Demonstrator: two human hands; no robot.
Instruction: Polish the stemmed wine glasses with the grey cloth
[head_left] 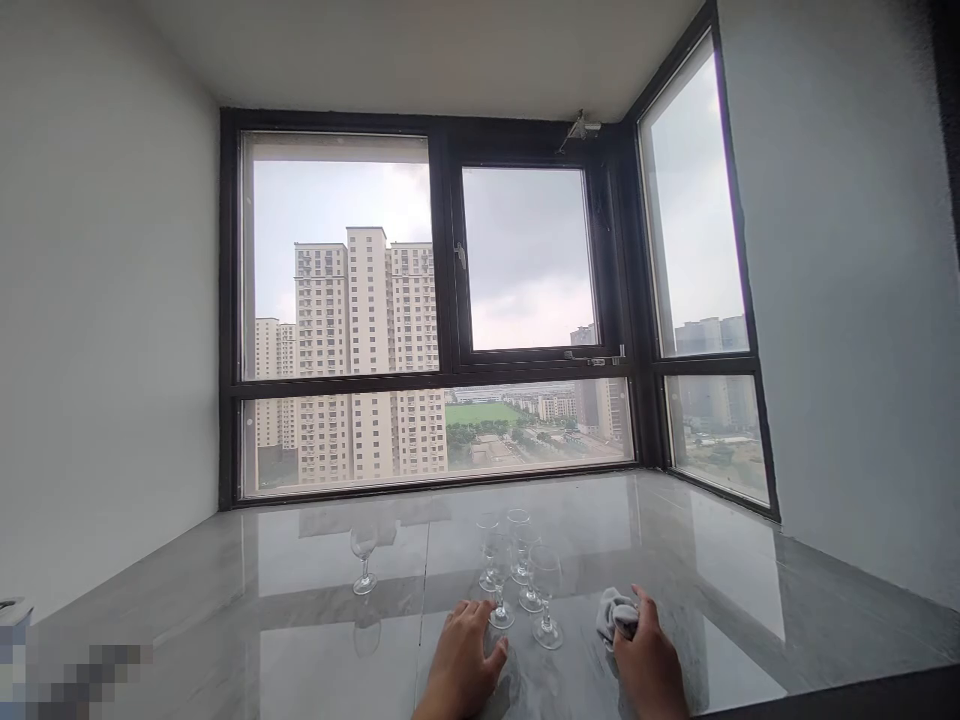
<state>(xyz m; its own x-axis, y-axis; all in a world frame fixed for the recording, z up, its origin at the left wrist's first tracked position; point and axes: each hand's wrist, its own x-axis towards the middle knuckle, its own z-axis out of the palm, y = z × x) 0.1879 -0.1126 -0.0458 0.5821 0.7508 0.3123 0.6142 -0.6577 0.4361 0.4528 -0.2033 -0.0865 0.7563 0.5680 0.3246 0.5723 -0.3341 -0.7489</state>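
Several clear stemmed wine glasses stand upright in a cluster on the glossy grey marble-look sill; the front one [547, 590] is to the right of my left hand. My left hand [466, 650] is open, thumb apart from the fingers, with its fingertips at the foot of the nearest left glass [501, 612]. Whether they touch it I cannot tell. Bunched in my right hand [651, 655] is a grey cloth [616, 615], held to the right of the cluster. Farther left, a single wine glass [364, 560] stands apart.
The sill [330, 650] reaches back to a dark-framed window [442, 380] with a hinged pane. White walls [105, 300] close in on both sides. At the lower left edge lies a partly visible, blurred-out object [15, 610]. The sill's dark front edge shows at the lower right.
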